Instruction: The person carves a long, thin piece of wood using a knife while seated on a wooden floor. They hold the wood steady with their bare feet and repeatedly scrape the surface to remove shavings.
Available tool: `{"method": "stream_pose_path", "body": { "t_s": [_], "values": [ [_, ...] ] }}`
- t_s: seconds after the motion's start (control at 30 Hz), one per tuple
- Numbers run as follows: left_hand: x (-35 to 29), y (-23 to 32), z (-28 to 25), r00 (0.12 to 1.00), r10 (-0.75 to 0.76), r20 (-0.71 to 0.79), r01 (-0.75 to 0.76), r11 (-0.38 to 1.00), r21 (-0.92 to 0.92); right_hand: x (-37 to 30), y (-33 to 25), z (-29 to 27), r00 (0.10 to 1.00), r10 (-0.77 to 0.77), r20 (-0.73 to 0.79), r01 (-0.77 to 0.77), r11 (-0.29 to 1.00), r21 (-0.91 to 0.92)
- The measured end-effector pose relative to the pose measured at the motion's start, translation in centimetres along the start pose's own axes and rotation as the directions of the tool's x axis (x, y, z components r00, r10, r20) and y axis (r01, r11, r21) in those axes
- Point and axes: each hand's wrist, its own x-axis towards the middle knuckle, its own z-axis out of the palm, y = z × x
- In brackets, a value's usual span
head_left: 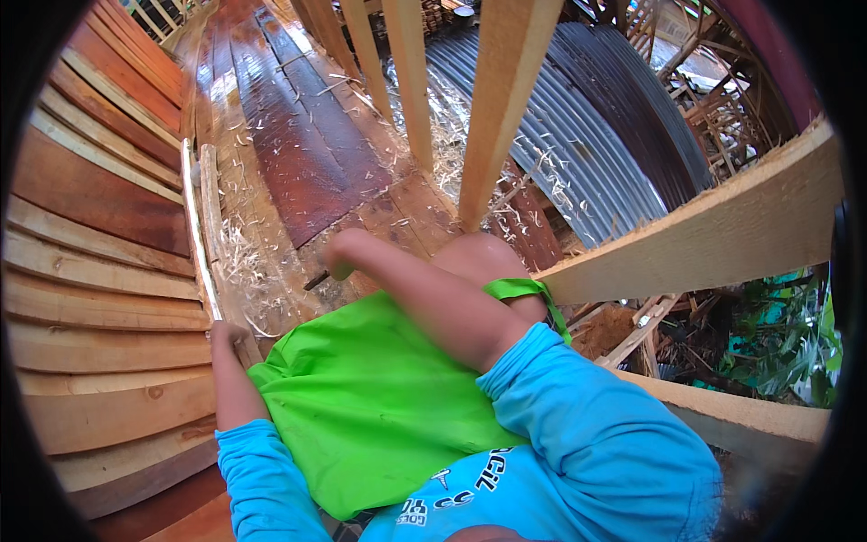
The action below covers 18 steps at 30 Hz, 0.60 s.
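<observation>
Scene: a timber boat hull under construction is seen from above, with a person crouched on the floor planks [298,154] in a blue long-sleeved shirt and green shorts [379,397].

Left hand [226,336]: it is pressed against the lower end of a thin pale strip [194,226] at the foot of the side planking; the fingers are curled out of sight, so a grip cannot be told.

Right hand [341,253]: it is reached forward and down to the floor boards, closed into a loose fist (blurred); a small dark object [316,281] lies just beside it, and whether it is held cannot be told.

Strip: it is long, narrow and light-coloured, and is laid along the seam where hull wall [99,262] meets floor.

Progress: the wall planks are judged already fitted in overlapping courses and the floor laid; the strip appears seated along most of its run, with the near end apparently still in hand.

Materials: rough-sawn boards, reddish to pale yellow, with knots and visible grain; the floor planks are darker and look damp.

Litter: curled wood shavings [239,253] are scattered over the floor.

Surroundings: pale square uprights [501,108], a corrugated metal sheet [596,144] and green foliage [795,343] are seen beyond.
</observation>
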Motion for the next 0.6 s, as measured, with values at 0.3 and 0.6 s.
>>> {"method": "stream_pose_path", "body": {
  "t_s": [0.3, 0.6],
  "values": [
    [8.4, -10.8, -2.4, 0.946, 0.101, -0.308, -0.228, 0.884, -0.408, 4.4, -2.0, 0.1, 0.997, -0.049, 0.066, 0.049, 0.999, -0.001],
    [3.0, -4.1, -5.6, 0.878, 0.348, -0.329, -0.478, 0.672, -0.566, 3.3, -1.3, 1.2, 0.981, 0.116, -0.156, -0.077, 0.969, 0.235]
  ]
}}
